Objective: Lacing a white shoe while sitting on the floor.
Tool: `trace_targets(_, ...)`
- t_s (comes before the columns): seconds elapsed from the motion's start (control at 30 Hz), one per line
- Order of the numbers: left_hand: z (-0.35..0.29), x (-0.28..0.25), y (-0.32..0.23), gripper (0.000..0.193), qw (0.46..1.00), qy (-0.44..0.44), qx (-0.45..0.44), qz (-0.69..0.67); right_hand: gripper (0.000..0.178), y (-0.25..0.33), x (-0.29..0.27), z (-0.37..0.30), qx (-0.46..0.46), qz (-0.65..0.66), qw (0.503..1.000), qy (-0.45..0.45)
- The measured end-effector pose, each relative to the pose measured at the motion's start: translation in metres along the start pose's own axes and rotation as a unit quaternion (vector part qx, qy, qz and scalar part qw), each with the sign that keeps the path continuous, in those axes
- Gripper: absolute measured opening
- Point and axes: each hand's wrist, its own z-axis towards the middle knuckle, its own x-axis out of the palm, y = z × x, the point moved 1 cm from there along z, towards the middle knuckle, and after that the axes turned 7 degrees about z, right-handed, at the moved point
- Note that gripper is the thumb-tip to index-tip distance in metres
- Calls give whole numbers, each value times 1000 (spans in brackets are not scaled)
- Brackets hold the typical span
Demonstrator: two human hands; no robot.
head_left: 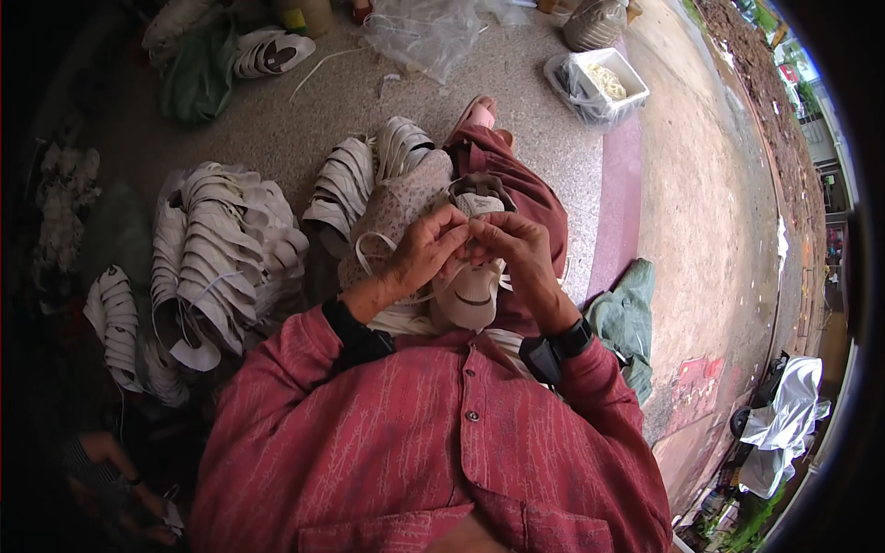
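Note:
A beige-and-white shoe upper (467,300) lies in my lap, its padded grey collar (481,187) pointing away from me. Over its middle, my left hand (429,247) and my right hand (518,247) meet with thumbs and fingertips pinched together. A thin white shoelace (361,247) loops out beside my left hand, and more lace hangs by my right. Both hands seem closed on this lace, though the fingers cover the pinched part. Underneath, a patterned cloth (392,205) drapes my left leg.
Stacks of nested white shoe uppers (217,249) fill the left, with more stacks (341,184) by my knee. A white box (604,88) holding pale laces stands far right. Clear plastic (429,37) and a green sack (198,78) lie ahead. Another person's arm (115,456) shows lower left.

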Motion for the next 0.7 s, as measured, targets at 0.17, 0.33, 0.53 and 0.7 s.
trace_targets(0.17,-2,-4,-15,31,976,-38,120,177,16,5,-6,5,-28,-46,998,8)
trace_targets(0.33,-3,0,-3,90,839,-120,260,464,13,27,-2,3,23,38,998,39)
trace_targets(0.53,-1,13,18,103,840,-117,237,474,13,56,-34,20,83,-51,992,86)
trace_targets(0.7,-1,18,4,101,837,-82,179,510,25,240,-144,63,-232,-385,893,10)
